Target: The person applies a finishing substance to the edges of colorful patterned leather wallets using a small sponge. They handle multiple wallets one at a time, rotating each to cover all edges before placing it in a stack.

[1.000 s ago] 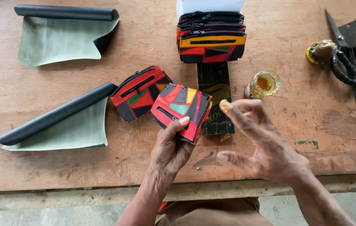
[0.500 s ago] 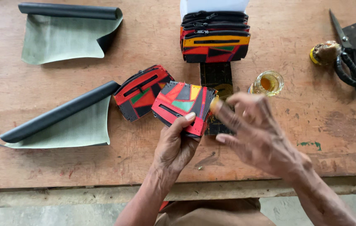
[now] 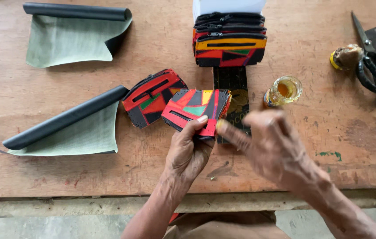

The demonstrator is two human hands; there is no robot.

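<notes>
Worn wooden bench (image 3: 64, 177): we grip a patchwork pouch (image 3: 195, 108) at centre, left hand (image 3: 189, 152) clamped on its lower edge, while our blurred right hand (image 3: 271, 148) touches its side with one finger, the others loosely apart. Finished-looking pouches (image 3: 229, 44) stand stacked at twelve o'clock, another (image 3: 150, 97) lies at ten; glue jar (image 3: 284, 90) at two, scissors (image 3: 374, 66) beyond

Two rolled sheets (image 3: 70, 37), two loose pouches (image 3: 152, 97) (more stacked behind), one jar (image 3: 284, 90), one scissors (image 3: 374, 66)
</notes>
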